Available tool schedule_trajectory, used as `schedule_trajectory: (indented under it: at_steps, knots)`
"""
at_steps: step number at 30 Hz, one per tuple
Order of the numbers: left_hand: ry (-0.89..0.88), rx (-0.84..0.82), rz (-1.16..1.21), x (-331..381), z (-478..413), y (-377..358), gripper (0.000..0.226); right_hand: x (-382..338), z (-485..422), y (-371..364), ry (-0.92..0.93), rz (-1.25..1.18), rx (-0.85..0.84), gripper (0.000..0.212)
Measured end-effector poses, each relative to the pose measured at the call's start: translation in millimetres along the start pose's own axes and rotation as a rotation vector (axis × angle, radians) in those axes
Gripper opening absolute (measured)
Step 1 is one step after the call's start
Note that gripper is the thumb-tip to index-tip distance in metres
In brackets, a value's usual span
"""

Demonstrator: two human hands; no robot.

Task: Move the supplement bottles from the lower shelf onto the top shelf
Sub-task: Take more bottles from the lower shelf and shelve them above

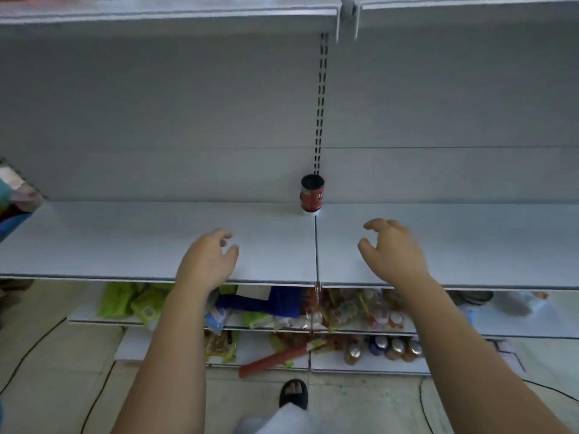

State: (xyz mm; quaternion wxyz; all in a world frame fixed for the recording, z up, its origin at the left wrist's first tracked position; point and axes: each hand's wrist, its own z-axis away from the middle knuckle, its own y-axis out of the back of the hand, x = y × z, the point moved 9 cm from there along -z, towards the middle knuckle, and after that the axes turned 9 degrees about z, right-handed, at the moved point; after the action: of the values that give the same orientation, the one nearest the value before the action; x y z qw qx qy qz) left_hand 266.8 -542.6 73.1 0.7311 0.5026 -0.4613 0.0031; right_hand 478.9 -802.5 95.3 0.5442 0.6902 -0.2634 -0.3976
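Note:
One supplement bottle, red label with a black cap, stands upright at the back of the wide grey shelf, right at the seam between two shelf panels. My left hand hovers over the shelf's front part, left of the seam, fingers loosely curled and holding nothing. To the right of the seam my right hand is raised with fingers spread, holding nothing. Both hands are well in front of the bottle. On the lowest shelf several bottles with silver caps lie in a row.
Another grey shelf runs overhead. Below the wide shelf, green packets, a blue box and mixed snack packs crowd the lower shelves. A red tube lies at the bottom. Colourful packages sit far left. My sandalled foot is on the tiled floor.

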Motion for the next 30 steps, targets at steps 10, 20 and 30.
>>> schedule_trajectory:
  at_steps: [10,20,30]
  knots:
    - [0.038,-0.069,-0.167,-66.1,-111.6,-68.8,0.051,-55.6,-172.7,-104.0,-0.097,-0.246,-0.079,0.077]
    - [0.024,-0.115,-0.349,-87.4,-121.9,-102.9,0.042,-59.2,-217.7,-121.8,-0.096,-0.088,-0.086,0.067]
    - [0.021,-0.09,-0.308,-81.6,-111.4,-94.6,0.034,-11.6,-105.8,-178.0,-0.378,-0.818,-0.591,0.041]
